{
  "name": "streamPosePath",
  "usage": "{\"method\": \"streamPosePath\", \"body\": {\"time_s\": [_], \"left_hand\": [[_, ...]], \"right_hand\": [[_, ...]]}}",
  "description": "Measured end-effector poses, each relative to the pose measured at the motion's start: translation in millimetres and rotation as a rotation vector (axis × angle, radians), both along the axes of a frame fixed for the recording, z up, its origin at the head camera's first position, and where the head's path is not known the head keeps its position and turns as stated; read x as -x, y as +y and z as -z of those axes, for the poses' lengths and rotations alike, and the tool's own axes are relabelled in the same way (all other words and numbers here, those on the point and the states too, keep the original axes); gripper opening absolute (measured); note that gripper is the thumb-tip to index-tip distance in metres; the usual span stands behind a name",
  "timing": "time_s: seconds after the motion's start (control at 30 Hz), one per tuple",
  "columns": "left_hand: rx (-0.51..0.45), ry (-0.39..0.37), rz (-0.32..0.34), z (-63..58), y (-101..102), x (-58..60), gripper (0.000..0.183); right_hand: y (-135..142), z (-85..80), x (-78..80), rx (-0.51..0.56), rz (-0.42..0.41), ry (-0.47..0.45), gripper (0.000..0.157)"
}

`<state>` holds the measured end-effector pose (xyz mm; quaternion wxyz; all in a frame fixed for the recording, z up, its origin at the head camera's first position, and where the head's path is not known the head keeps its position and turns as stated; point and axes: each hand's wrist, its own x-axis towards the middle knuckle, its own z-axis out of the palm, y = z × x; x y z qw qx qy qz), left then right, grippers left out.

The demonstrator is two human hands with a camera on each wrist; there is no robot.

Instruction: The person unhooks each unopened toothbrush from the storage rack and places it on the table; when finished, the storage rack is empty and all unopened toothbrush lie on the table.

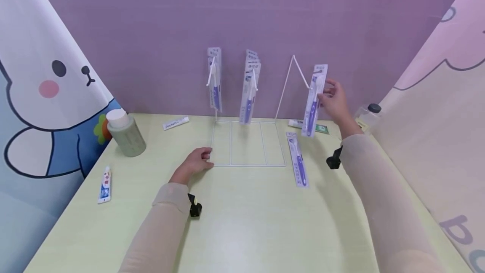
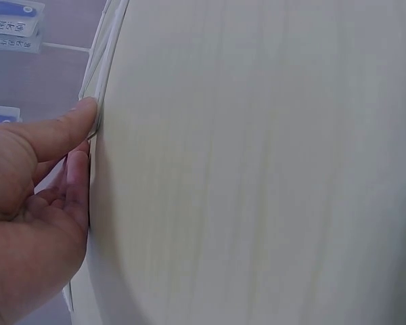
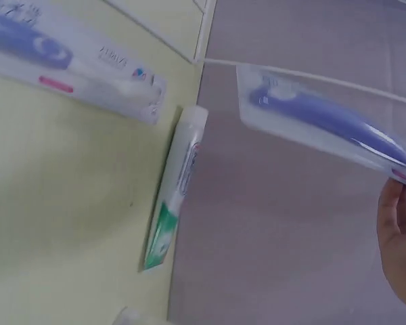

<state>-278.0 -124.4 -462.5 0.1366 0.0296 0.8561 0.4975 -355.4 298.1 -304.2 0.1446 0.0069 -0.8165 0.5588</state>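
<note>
A white wire display rack [image 1: 250, 165] stands on the table with hooks at its back. My left hand [image 1: 195, 161] pinches the rack's front left corner; in the left wrist view the thumb [image 2: 68, 128] lies on the wire. My right hand [image 1: 336, 102] holds a packaged purple toothbrush [image 1: 312, 113] by the edge of its pack, upright beside the tip of the right hook [image 1: 301, 73]. Several packaged toothbrushes [image 1: 249, 100] hang from the middle hook, and more packs [image 1: 215, 85] hang on the left one. Another packaged toothbrush [image 1: 298, 161] lies right of the base.
A toothpaste tube [image 3: 172, 196] with a green end lies behind the right hand's toothbrush. Farther left are a white tube [image 1: 176, 123], a green bottle [image 1: 126, 134] with a white cap and a small toothpaste tube [image 1: 105, 185]. A clear bottle [image 1: 367, 117] stands at the right edge.
</note>
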Motion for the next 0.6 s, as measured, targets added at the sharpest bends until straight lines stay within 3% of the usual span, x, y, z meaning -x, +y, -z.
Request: {"method": "streamPosePath", "body": {"time_s": [0.17,0.43,0.6], "left_hand": [[-0.003,0.011,-0.003,0.4,0,0.4,0.057],[-0.003,-0.003,-0.005,3.3,-1,0.0,0.056],[-0.027,-0.014,-0.011,1.5,-1,-1.6,0.057]], "right_hand": [[22,18.7,-12.4,-0.036,-0.113,-0.108,0.059],[42,74.1,-29.6,-0.002,-0.265,-0.301,0.060],[45,105.0,-39.0,0.041,-0.307,-0.397,0.061]]}}
